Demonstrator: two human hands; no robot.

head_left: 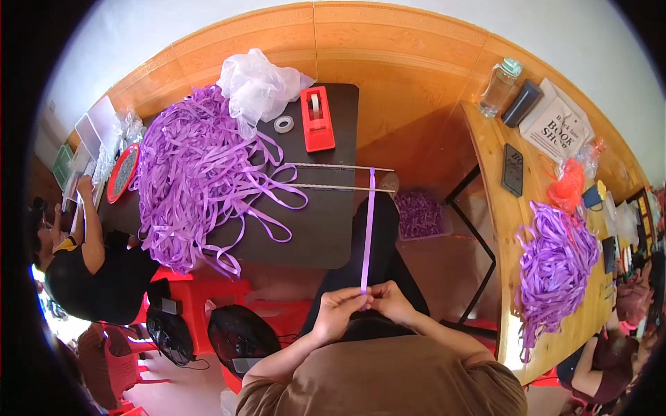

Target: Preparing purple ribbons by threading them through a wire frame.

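A purple ribbon runs from two thin metal rods down to my hands above my lap. My left hand is closed, pinching the ribbon's near end. Right beside it, my right hand is closed too, its fingertips meeting the left ones at the ribbon's end. The far end of the ribbon passes over the rods, which jut out past the right edge of the dark table. A large heap of purple ribbon covers much of that table, with loose loops lying near the rods.
Behind the rods lie a red tape dispenser, a tape roll and a white plastic bag. A wooden table on the right bears another purple ribbon bundle, a phone and a bottle. Below stands a bin of purple pieces.
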